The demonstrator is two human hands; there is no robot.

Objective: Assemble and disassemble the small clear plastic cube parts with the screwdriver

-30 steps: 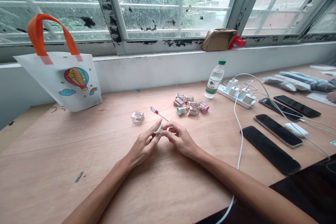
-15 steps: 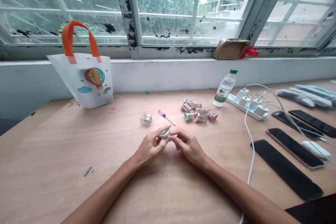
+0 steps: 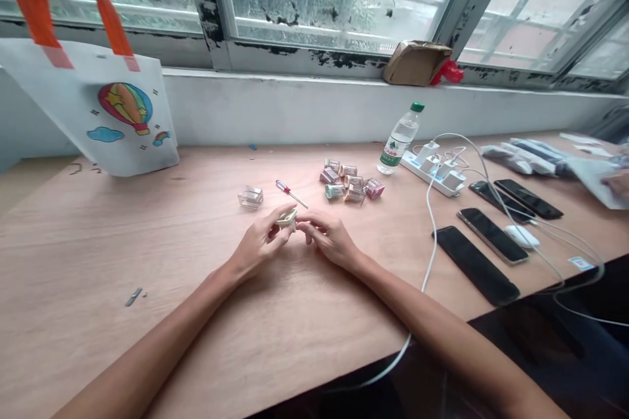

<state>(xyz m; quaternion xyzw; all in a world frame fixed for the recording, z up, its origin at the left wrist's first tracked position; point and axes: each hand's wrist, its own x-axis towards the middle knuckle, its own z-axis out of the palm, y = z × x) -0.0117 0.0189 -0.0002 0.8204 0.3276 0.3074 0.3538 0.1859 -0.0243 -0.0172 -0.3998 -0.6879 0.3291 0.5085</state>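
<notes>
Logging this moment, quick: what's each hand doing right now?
Left hand: closed on a small pale-green piece.
Right hand: fingers bent at that piece; whether it grips anything can't be told.

Informal workroom, suggested by a pale wooden desk (image 3: 206,334) beneath peeling-framed windows, strewn with black rectangular phones (image 3: 476,265) and a red-handled metal screwdriver (image 3: 291,194).

wood-grain, pinkish-tan table (image 3: 73,255) | far-left corner: white fabric tote bag (image 3: 128,156), orange handles, rainbow-striped balloon print, blue cloud | far edge: clear plastic bottle (image 3: 396,144), green cap, green-white label | mid-table: small pale-cream plastic piece (image 3: 287,217); pink, brown, mint-green translucent cases (image 3: 354,191)
</notes>
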